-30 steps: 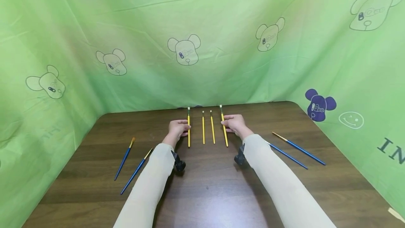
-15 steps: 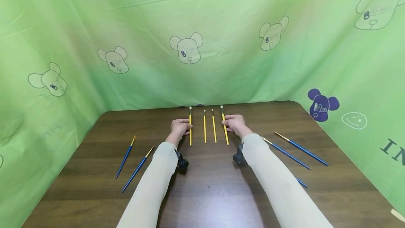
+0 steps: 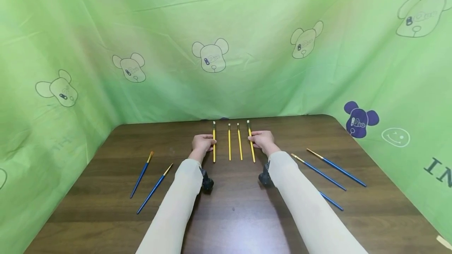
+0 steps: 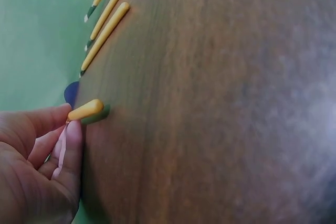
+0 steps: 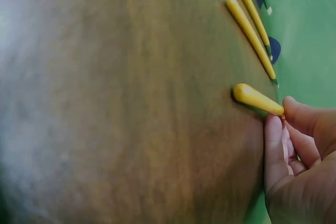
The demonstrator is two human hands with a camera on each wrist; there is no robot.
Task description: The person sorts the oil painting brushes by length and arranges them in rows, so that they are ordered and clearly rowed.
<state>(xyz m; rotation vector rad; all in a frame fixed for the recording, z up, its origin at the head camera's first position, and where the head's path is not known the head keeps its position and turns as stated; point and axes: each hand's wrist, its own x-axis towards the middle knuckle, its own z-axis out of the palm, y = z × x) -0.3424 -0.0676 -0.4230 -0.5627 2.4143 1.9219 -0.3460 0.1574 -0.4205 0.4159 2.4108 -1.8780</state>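
Note:
In the head view, several yellow-handled paintbrushes lie side by side near the table's far edge. My left hand [image 3: 203, 142] pinches the leftmost yellow paintbrush [image 3: 214, 153] between thumb and fingers. At the other end of the row, my right hand [image 3: 262, 140] pinches the rightmost yellow paintbrush [image 3: 252, 153]. Between them lie two thinner yellow paintbrushes, one on the left [image 3: 229, 146] and one on the right [image 3: 240, 146], touched by neither hand. Each wrist view shows the held brush's rounded handle end, left [image 4: 86, 109] and right [image 5: 256, 98], jutting from the fingertips close above the wood.
Two blue paintbrushes, an outer one [image 3: 140, 177] and an inner one [image 3: 154, 189], lie left of my left forearm. More blue paintbrushes [image 3: 339, 167] lie on the right, one partly under my right sleeve [image 3: 300, 195]. A green curtain [image 3: 247, 89] hangs behind the table [image 3: 229, 226].
Both hands keep their pinch on the outer yellow brushes, which have hardly moved. The right forearm has shifted slightly left, uncovering part of another blue brush. The view has shifted a little.

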